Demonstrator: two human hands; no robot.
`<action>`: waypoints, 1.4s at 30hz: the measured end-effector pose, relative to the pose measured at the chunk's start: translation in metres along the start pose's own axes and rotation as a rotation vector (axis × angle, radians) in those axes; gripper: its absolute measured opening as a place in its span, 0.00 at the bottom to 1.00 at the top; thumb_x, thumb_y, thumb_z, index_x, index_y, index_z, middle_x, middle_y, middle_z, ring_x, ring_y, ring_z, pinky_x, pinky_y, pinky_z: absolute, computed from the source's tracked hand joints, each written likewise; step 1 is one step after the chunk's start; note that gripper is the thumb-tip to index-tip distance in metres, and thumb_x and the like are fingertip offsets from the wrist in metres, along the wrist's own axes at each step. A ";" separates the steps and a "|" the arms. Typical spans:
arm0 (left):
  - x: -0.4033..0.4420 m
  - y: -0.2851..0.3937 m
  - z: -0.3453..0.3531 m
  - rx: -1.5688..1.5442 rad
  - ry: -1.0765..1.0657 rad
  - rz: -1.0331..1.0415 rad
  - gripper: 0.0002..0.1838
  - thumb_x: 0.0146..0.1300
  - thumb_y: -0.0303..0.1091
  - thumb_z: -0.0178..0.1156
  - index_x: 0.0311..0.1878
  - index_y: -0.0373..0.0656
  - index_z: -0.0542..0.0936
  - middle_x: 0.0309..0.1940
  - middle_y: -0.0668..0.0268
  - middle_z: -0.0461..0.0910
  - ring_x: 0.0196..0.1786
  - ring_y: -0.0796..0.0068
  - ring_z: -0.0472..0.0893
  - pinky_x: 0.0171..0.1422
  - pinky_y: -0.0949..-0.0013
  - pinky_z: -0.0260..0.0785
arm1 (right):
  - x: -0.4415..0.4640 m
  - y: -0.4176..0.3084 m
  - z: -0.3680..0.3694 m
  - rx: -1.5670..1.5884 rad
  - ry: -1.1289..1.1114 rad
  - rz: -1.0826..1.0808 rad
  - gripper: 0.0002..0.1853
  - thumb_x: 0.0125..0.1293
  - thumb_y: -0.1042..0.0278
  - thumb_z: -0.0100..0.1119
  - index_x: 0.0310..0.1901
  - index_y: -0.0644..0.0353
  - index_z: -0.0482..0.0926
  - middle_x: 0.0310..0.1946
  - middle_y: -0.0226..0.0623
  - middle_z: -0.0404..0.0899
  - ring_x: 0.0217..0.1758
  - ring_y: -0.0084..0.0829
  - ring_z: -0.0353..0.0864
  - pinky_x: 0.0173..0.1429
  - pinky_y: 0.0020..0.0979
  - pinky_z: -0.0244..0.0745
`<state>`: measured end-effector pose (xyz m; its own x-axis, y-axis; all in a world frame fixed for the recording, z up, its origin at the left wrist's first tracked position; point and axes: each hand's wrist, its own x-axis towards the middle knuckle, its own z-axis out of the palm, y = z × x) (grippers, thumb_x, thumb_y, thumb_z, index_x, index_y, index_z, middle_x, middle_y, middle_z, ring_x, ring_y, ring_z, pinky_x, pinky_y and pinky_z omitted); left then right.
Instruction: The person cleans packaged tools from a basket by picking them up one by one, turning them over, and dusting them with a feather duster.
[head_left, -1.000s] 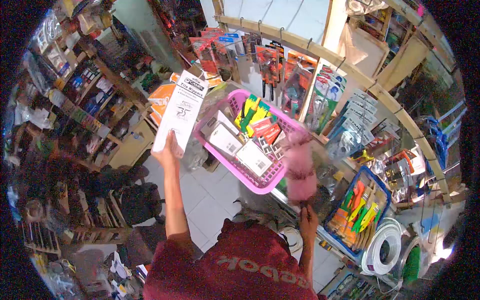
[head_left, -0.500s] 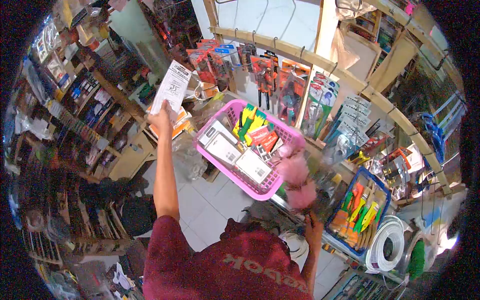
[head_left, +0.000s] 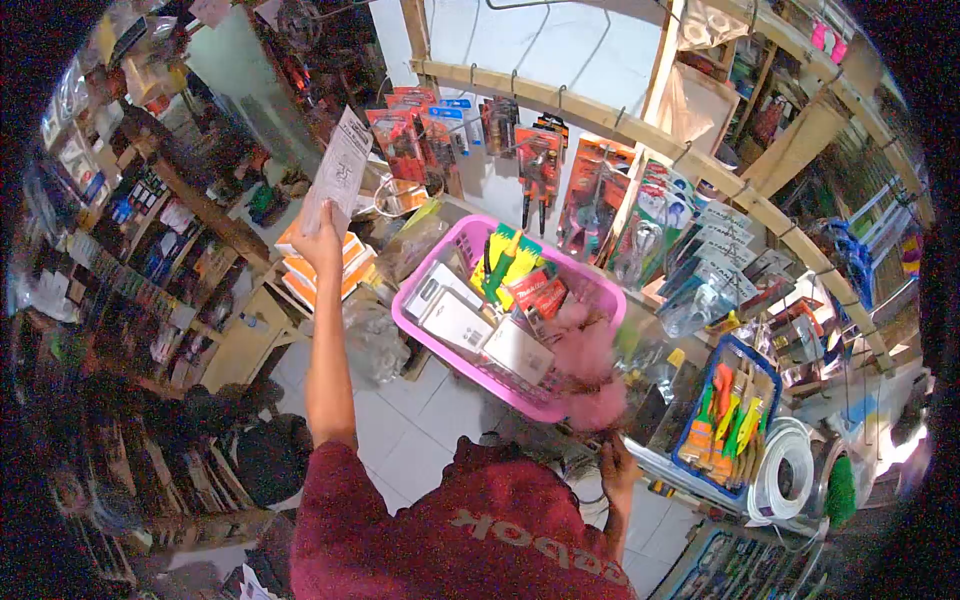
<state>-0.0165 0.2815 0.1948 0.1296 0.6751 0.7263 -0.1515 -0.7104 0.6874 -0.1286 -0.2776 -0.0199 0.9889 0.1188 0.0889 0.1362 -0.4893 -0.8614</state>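
White card pack: the white card pack [head_left: 340,168] is up in the left hand [head_left: 317,240], above the pink basket's left end and apart from it. The thumb lies across its printed face; the fingers behind are hidden, though the hold looks like a pinch low on the card. Held by that one end, it could flex or slip if the pinch loosened.

Orange boxes: the orange boxes [head_left: 355,265] sit just beyond the left wrist, so a low sweep of the arm could knock them.

Pink duster: the fingers of the right hand [head_left: 618,468] are curled round the handle of the pink duster [head_left: 588,365] with little gap left. Its fluffy head overlaps the near right part of the pink basket [head_left: 458,358] — whether it brushes the contents I cannot tell. A hard flick there could catch a loose corner.

Red packs: the red packs [head_left: 538,293] and white packs [head_left: 520,352] lie tilted on one another inside the basket; a nudge could set them sliding.

Basket edge: its near side appears to reach past the tabletop [head_left: 652,459] over the tiled floor [head_left: 415,410] — the support underneath is hidden. If it does overhang, a bump from the duster could tip it.

Hanging packs: the hanging packs [head_left: 540,165] behind could snag a high duster stroke.
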 end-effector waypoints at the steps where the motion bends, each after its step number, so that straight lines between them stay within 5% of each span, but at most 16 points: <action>1: 0.000 -0.004 -0.001 -0.002 -0.017 0.004 0.16 0.56 0.27 0.62 0.46 0.29 0.78 0.42 0.56 0.81 0.43 0.70 0.79 0.51 0.68 0.68 | 0.000 -0.001 0.001 0.044 -0.028 0.051 0.16 0.67 0.62 0.49 0.50 0.64 0.75 0.30 0.34 0.76 0.32 0.23 0.70 0.39 0.25 0.68; 3: -0.003 -0.007 -0.004 -0.033 -0.047 0.031 0.16 0.57 0.27 0.61 0.48 0.29 0.77 0.43 0.57 0.81 0.45 0.70 0.79 0.53 0.68 0.68 | 0.000 -0.008 0.002 0.132 -0.088 0.152 0.16 0.68 0.63 0.49 0.50 0.65 0.74 0.29 0.31 0.74 0.30 0.19 0.67 0.36 0.23 0.65; 5: -0.008 -0.003 -0.002 -0.091 -0.075 0.079 0.18 0.58 0.28 0.59 0.51 0.30 0.76 0.44 0.57 0.81 0.47 0.70 0.79 0.56 0.68 0.66 | 0.002 0.014 0.015 -0.013 0.037 -0.053 0.15 0.69 0.63 0.47 0.49 0.65 0.74 0.27 0.28 0.73 0.29 0.17 0.65 0.33 0.23 0.62; 14: -0.023 -0.049 -0.007 0.212 -0.262 0.274 0.25 0.49 0.17 0.58 0.54 0.41 0.76 0.40 0.51 0.80 0.36 0.67 0.81 0.37 0.69 0.69 | 0.001 -0.013 0.038 0.080 0.116 0.155 0.13 0.69 0.63 0.48 0.45 0.64 0.76 0.23 0.24 0.68 0.22 0.14 0.61 0.25 0.20 0.57; 17: -0.023 -0.037 -0.006 0.246 -0.299 0.457 0.30 0.43 0.15 0.59 0.55 0.44 0.76 0.42 0.54 0.80 0.35 0.59 0.80 0.40 0.68 0.71 | -0.004 -0.008 0.048 0.098 0.163 0.137 0.12 0.69 0.64 0.48 0.44 0.63 0.77 0.21 0.23 0.68 0.20 0.13 0.61 0.22 0.19 0.56; 21: -0.032 -0.035 -0.002 0.436 -0.353 0.692 0.32 0.42 0.17 0.59 0.57 0.45 0.74 0.53 0.56 0.75 0.47 0.52 0.76 0.54 0.58 0.68 | -0.009 -0.012 0.054 0.121 0.179 0.202 0.12 0.68 0.65 0.50 0.45 0.63 0.77 0.20 0.23 0.67 0.18 0.13 0.61 0.20 0.18 0.55; 25: -0.058 -0.064 0.013 0.493 -0.481 0.665 0.39 0.40 0.18 0.60 0.62 0.49 0.68 0.61 0.59 0.65 0.57 0.46 0.66 0.60 0.50 0.62 | -0.008 -0.040 0.048 0.082 0.103 0.324 0.23 0.66 0.56 0.49 0.57 0.65 0.71 0.20 0.29 0.71 0.22 0.21 0.66 0.27 0.27 0.63; 28: -0.066 -0.072 0.025 0.498 -0.525 0.612 0.43 0.38 0.18 0.62 0.64 0.50 0.65 0.64 0.60 0.60 0.58 0.47 0.63 0.61 0.50 0.59 | -0.010 -0.047 0.050 0.147 0.186 0.260 0.14 0.67 0.65 0.52 0.49 0.64 0.76 0.21 0.23 0.69 0.18 0.12 0.61 0.21 0.18 0.56; 33: -0.068 -0.070 0.035 0.523 -0.591 0.559 0.46 0.38 0.19 0.61 0.67 0.52 0.60 0.66 0.60 0.56 0.59 0.46 0.61 0.62 0.48 0.56 | -0.013 -0.061 0.047 0.120 0.227 0.292 0.16 0.67 0.64 0.53 0.51 0.63 0.76 0.22 0.22 0.70 0.19 0.12 0.61 0.21 0.18 0.55; 42: -0.078 -0.119 0.057 0.786 -0.611 0.636 0.42 0.47 0.27 0.57 0.69 0.55 0.57 0.69 0.60 0.51 0.67 0.49 0.54 0.67 0.42 0.46 | -0.027 -0.028 0.049 0.068 0.212 0.343 0.21 0.66 0.62 0.52 0.54 0.68 0.72 0.17 0.29 0.63 0.20 0.21 0.59 0.25 0.29 0.58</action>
<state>0.0474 0.3023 0.0572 0.7281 0.0999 0.6781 0.2590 -0.9561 -0.1373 -0.1623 -0.2248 -0.0230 0.9674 -0.2258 -0.1147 -0.2013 -0.4109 -0.8892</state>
